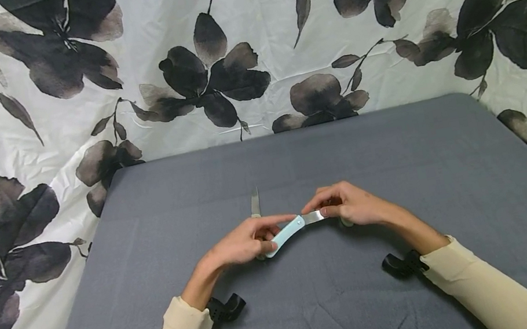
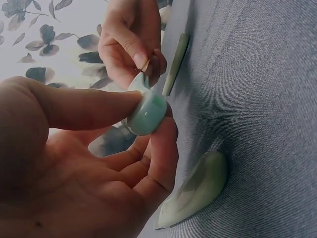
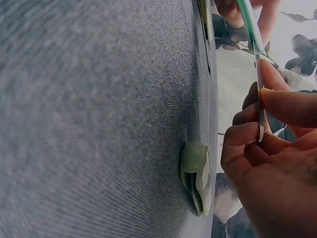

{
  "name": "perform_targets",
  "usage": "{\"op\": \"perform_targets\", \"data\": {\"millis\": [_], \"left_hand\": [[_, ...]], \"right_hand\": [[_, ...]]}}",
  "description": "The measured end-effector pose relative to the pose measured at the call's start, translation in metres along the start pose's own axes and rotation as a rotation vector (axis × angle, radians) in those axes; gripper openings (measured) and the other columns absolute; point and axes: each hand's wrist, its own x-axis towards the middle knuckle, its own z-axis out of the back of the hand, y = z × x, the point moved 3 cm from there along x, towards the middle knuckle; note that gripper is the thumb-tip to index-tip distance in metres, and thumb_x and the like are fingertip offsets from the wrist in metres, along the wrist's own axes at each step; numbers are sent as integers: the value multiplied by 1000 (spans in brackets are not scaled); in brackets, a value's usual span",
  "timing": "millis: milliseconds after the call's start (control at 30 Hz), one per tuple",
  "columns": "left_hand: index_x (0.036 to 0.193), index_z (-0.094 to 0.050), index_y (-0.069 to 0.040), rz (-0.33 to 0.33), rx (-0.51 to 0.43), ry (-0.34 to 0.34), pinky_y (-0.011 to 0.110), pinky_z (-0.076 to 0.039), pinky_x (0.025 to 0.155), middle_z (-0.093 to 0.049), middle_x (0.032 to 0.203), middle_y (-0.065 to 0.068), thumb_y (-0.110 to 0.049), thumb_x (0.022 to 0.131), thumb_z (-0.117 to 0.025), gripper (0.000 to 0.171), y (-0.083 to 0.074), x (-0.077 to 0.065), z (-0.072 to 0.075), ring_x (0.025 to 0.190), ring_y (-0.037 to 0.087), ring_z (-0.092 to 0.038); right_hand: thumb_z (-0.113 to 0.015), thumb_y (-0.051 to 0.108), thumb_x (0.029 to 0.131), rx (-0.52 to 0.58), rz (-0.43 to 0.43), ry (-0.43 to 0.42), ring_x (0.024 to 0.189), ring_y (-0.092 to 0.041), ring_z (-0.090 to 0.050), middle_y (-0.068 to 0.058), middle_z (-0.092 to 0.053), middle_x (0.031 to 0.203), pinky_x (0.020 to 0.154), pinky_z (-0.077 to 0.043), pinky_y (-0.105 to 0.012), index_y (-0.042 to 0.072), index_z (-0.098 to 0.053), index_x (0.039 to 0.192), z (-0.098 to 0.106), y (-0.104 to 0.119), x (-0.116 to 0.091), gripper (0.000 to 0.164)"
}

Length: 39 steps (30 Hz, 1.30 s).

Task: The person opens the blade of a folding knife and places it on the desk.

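Note:
Between both hands, raised over the cloth, is a folding knife with a light blue handle [image 1: 287, 234] and its blade [image 1: 312, 217] swung out. My left hand [image 1: 241, 242] grips the handle between thumb and fingers, its index finger stretched along toward the pivot. The blade is pinched by the thumb and fingers of my right hand [image 1: 357, 204], which cover its tip in the head view. Below and behind the left hand lies a second knife [image 1: 255, 203], blade out, its pale green handle [image 2: 198, 188] mostly hidden from the head view. A folded pale green knife [image 3: 195, 166] lies under the right hand.
Dark grey cloth [image 1: 295, 165] covers the table. A white floral sheet [image 1: 275, 50] hangs behind it and along the sides. Black wrist cameras are strapped on near both cream sleeves [image 1: 485, 281].

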Motion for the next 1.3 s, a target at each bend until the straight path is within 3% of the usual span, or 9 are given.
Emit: {"op": "perform_targets", "data": {"millis": [600, 1067, 1300], "left_hand": [[156, -51, -22, 28, -3, 56, 27, -45, 70, -72, 112, 23, 5, 93, -52, 68, -2, -3, -6, 82, 22, -63], [153, -54, -20, 24, 63, 91, 27, -44, 69, -72, 107, 21, 6, 90, -52, 68, 0, -8, -10, 78, 16, -61], [153, -55, -20, 33, 66, 91, 26, -42, 68, -70, 102, 21, 8, 87, -52, 71, 1, -10, -12, 75, 13, -57]], "right_hand": [[-59, -3, 101, -9, 11, 56, 67, -7, -45, -17, -69, 103, 59, -41, -22, 11, -78, 120, -4, -1, -5, 31], [-61, -1, 99, -62, 54, 97, 83, -13, -54, -9, -73, 104, 74, -44, -24, 11, -80, 116, -10, -1, -6, 28], [-60, -2, 99, -55, 43, 107, 86, -13, -56, -9, -75, 106, 75, -45, -23, 10, -80, 115, -14, -2, -6, 29]]}}
